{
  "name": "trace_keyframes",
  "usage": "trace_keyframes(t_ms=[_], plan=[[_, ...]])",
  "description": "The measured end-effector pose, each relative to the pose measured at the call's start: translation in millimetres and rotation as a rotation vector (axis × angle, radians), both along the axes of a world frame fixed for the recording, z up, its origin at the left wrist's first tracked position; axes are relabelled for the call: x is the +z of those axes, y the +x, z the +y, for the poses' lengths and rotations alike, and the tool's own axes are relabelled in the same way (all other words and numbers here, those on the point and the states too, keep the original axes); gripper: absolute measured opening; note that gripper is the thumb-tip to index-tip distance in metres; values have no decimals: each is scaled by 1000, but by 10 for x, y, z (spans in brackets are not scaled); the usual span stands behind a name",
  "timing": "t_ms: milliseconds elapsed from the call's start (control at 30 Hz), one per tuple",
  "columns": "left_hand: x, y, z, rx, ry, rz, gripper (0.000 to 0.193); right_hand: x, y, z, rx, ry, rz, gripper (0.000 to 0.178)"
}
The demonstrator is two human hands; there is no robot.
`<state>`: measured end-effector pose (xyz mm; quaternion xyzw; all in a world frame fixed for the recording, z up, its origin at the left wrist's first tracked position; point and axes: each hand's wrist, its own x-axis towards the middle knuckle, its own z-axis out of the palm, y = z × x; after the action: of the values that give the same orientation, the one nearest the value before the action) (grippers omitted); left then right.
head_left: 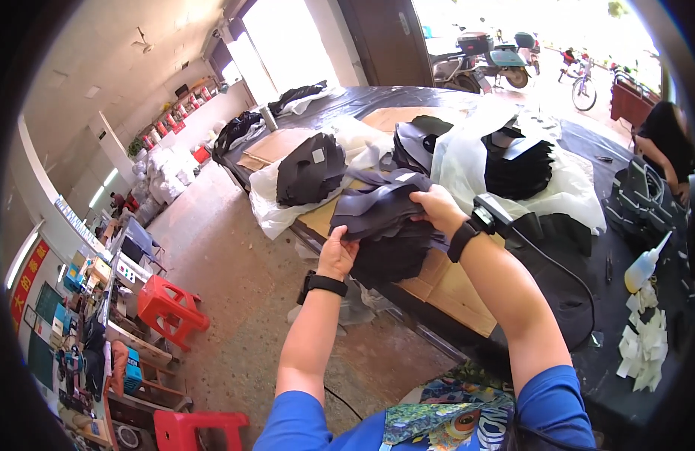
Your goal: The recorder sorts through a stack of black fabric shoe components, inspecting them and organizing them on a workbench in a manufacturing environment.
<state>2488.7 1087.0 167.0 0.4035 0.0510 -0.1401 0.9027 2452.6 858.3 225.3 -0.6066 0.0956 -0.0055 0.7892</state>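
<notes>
A stack of dark grey cut fabric pieces (pixel 381 214) is held up over the near edge of the table. My left hand (pixel 338 255) grips its left side, the thumb on top. My right hand (pixel 438 209) pinches its upper right edge, fingers partly hidden under the layers. The pieces fan out loosely, and a small white label lies near the top. Black cut pieces (pixel 392 259) hang or lie just below it; I cannot tell whether they belong to the same stack. Flattened cardboard (pixel 456 293) rests on the table beneath my right forearm.
More dark stacks (pixel 311 169) sit on white plastic bags (pixel 268 199) across the black-covered table (pixel 513 346). A glue bottle (pixel 646 263) and white paper slips (pixel 646 346) lie at right. A person (pixel 667 143) works there. Red stools (pixel 171 308) stand at left.
</notes>
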Motion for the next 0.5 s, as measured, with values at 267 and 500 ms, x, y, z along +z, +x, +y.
trace_keyframes(t_ms=[267, 500], plan=[[314, -103, -81, 11, 379, -243, 12, 29, -78, -127, -101, -25, -62, 24], [-43, -135, 29, 370, 625, -383, 17, 44, -362, -141, -362, -864, -281, 49]])
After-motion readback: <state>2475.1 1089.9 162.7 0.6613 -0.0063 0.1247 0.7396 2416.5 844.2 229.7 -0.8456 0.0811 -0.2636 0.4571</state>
